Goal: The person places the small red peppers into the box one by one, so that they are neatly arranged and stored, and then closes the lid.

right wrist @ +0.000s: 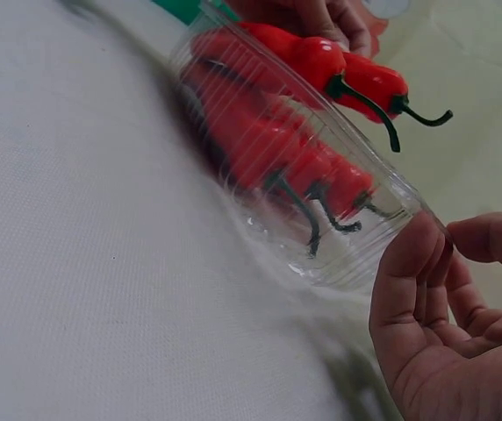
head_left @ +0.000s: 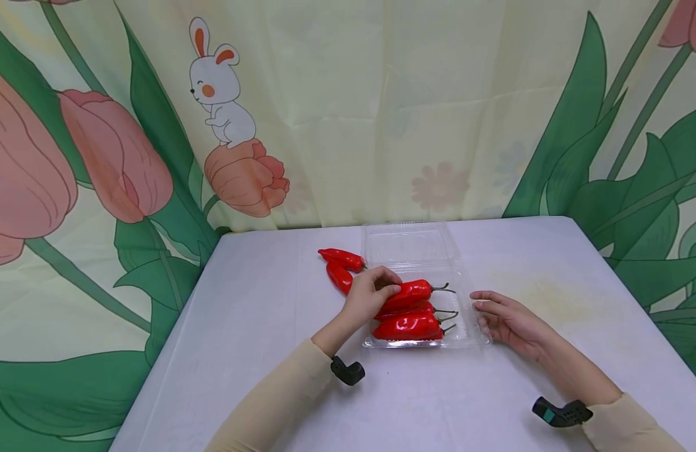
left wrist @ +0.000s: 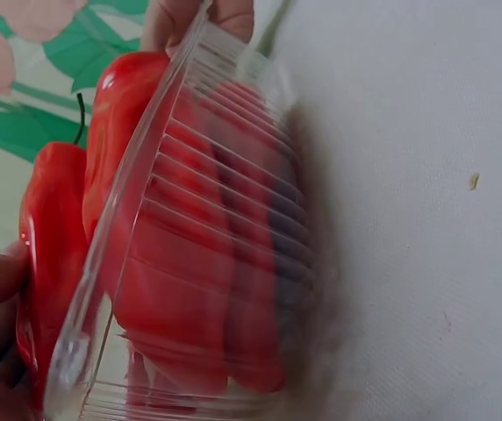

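My left hand [head_left: 370, 292] pinches a glossy red pepper [head_left: 414, 290] between thumb and fingers, over the left part of a clear plastic container [head_left: 463, 326]. Several more red peppers [head_left: 409, 327] lie inside it, their dark green stems pointing right. In the left wrist view the held pepper [left wrist: 51, 237] stands above the container's rim, beside another pepper. At the container's right side is my right hand [head_left: 512, 323]; in the right wrist view its thumb and fingertips pinch the clear rim [right wrist: 422, 203].
Two more red peppers, an upper one [head_left: 343, 258] and a lower one [head_left: 339, 277], lie left of the container on the white-covered table [head_left: 257, 301]. The container's clear lid [head_left: 410, 245] is folded back toward the printed curtain [head_left: 348, 125] behind the table.
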Demonstrator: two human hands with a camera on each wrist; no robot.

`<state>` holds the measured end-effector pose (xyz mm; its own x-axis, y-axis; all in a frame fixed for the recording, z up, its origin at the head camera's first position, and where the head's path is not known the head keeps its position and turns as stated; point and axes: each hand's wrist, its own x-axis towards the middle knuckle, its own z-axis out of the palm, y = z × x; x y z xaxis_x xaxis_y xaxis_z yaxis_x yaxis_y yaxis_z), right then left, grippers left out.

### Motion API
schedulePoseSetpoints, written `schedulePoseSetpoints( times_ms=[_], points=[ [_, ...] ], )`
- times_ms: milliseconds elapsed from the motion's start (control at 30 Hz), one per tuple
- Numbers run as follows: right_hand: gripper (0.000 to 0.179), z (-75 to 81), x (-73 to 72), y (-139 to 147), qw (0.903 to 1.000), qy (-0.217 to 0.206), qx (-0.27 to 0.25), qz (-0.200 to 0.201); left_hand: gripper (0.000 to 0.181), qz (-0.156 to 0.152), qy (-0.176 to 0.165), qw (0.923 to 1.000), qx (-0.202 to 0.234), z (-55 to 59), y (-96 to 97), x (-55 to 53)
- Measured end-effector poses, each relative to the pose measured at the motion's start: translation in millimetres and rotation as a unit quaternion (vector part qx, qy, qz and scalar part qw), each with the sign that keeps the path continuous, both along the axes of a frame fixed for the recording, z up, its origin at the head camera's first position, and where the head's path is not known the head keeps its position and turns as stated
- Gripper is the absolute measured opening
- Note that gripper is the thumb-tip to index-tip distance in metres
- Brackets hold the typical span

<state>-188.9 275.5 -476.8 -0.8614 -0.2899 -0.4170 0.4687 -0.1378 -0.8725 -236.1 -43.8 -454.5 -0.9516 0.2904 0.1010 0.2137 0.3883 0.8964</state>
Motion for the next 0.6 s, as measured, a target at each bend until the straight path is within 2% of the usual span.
schedulePoseSetpoints(
  times_ms=[233,600],
  points=[
    [0.035,-1.5,-0.7,0.6,1.0,0.001,-0.002,0.002,0.016,-0.009,0.005,0.9995,-0.03,1.9,2.0,3.1],
    [0.036,-1.8,-1.0,0.2,1.0,0.006,0.002,0.005,0.016,-0.031,-0.01,0.9968,-0.073,1.4,1.8,8.0]
  ],
)
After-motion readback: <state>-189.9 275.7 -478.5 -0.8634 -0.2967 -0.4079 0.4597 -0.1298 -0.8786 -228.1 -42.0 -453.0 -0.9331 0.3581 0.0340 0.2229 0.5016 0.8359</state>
